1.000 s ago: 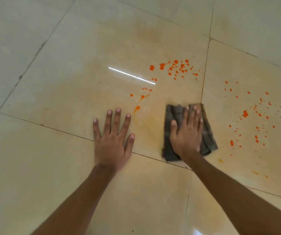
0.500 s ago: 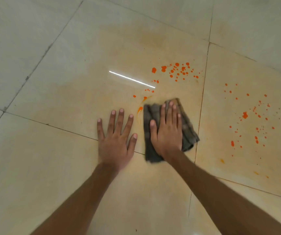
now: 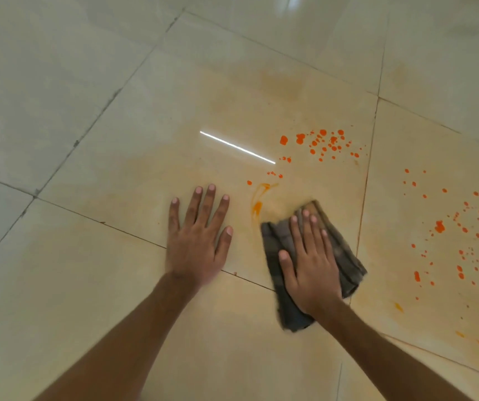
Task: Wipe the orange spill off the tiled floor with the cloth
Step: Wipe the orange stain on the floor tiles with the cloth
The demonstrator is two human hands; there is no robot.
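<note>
Since half a second before, the cloth (image 3: 346, 257) had slid to the right under the right hand (image 3: 310, 269), away from the left hand (image 3: 196, 241), so that a strip of bare tile lay between the left thumb and the cloth's near edge. It was a dark grey, crumpled cloth and lay flat on the floor (image 3: 87, 285), across a grout line (image 3: 134, 234) that ran under both hands. The right hand pressed down on it with palm flat and fingers straight and close together, clasping nothing; the cloth's edges stuck out on both sides of the hand and behind the wrist.

Just beyond the cloth's upper left corner was a thin orange smear (image 3: 258, 204), apart from the cloth. Farther up the same tile sat a cluster of drops of the orange spill (image 3: 323, 143), and a second, wider scatter (image 3: 446, 227) covered the next tile to the right, well apart from the cloth. A pale orange haze tinted the tiles around the hands.

The left hand rested palm down on the bare tile with its fingers spread and straight, holding nothing. The two hands were side by side but not touching. A bright streak of reflected light (image 3: 236, 147) crossed the glossy tile above the left hand.
</note>
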